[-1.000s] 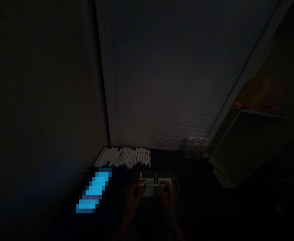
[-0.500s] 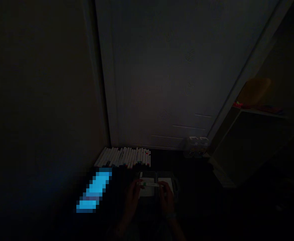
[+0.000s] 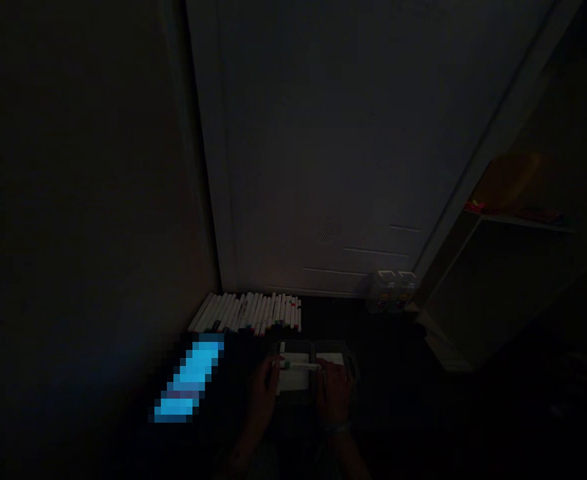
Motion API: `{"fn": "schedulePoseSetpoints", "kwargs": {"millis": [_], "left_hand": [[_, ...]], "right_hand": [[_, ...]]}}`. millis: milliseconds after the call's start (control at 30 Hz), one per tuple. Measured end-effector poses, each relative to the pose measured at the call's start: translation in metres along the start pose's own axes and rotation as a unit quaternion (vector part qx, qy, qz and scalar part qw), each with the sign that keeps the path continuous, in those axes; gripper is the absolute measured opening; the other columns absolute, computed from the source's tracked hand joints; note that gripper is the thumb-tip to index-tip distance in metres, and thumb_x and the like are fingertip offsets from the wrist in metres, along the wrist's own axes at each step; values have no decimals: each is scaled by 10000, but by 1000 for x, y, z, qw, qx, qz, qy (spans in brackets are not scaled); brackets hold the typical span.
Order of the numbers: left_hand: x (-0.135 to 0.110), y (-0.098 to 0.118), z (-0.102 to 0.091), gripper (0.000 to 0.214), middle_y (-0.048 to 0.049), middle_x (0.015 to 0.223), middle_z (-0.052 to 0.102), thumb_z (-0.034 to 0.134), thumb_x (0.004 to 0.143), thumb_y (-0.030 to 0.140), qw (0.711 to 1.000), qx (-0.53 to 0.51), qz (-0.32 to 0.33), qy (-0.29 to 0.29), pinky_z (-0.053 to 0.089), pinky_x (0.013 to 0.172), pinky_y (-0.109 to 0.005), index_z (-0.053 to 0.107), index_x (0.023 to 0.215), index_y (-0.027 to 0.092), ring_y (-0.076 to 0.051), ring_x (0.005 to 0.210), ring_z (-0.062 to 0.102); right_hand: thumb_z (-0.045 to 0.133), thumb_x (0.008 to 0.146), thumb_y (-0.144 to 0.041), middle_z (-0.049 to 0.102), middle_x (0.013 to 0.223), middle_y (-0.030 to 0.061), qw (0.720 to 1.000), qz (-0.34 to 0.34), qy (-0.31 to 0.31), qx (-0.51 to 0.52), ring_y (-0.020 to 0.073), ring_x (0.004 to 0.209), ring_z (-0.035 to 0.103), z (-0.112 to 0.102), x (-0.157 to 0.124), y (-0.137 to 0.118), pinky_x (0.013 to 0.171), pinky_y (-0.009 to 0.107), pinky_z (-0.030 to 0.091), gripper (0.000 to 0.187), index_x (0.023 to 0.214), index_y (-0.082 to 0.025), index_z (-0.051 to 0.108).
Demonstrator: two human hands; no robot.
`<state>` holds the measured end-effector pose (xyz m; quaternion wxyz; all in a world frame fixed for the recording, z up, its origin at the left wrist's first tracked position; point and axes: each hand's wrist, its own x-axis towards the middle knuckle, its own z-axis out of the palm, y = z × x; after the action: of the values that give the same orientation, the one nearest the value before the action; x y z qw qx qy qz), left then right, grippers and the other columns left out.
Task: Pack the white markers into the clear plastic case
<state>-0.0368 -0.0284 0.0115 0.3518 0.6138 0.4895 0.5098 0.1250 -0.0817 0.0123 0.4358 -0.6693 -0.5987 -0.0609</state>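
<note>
A white marker (image 3: 301,365) with a green band lies level between my hands. My left hand (image 3: 267,377) is closed on its left end, and my right hand (image 3: 334,387) pinches its right end. Beneath them an open clear plastic case (image 3: 309,400) rests on the dark surface, with white sheets or inserts in its two halves. Another thin white stick, probably a marker, stands along the left side of the case. Dim light hides the details of my fingers.
A row of several white markers (image 3: 246,313) lies at the back left against the wall. Two clear containers with handles (image 3: 392,292) stand at the back right. A blurred bright blue screen (image 3: 191,380) is to the left. A shelf unit (image 3: 473,267) rises on the right.
My right hand has turned over slightly, its back now facing up more, still at the marker's right end. The marker and my left hand stay nearly in place.
</note>
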Motion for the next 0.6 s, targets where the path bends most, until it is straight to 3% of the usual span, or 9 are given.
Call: {"fn": "schedulePoseSetpoints", "kwargs": {"millis": [367,600], "left_hand": [[1,-3,1,336,-55,960,665,421,827,455,1000,14,7,-8,469,817,-335,583,984,206,-204,908,609],[0,-3,0,341,-29,787,651,400,832,480,1000,30,4,-8,473,726,-298,584,889,199,-186,777,605]], "right_hand": [[340,932,-341,621,955,53,993,26,-20,110,193,911,540,-9,0,-2,809,335,409,288,1048,-246,587],[345,931,-343,609,947,56,990,49,-27,132,186,902,546,-7,-3,2,796,318,418,286,1036,-241,591]]}}
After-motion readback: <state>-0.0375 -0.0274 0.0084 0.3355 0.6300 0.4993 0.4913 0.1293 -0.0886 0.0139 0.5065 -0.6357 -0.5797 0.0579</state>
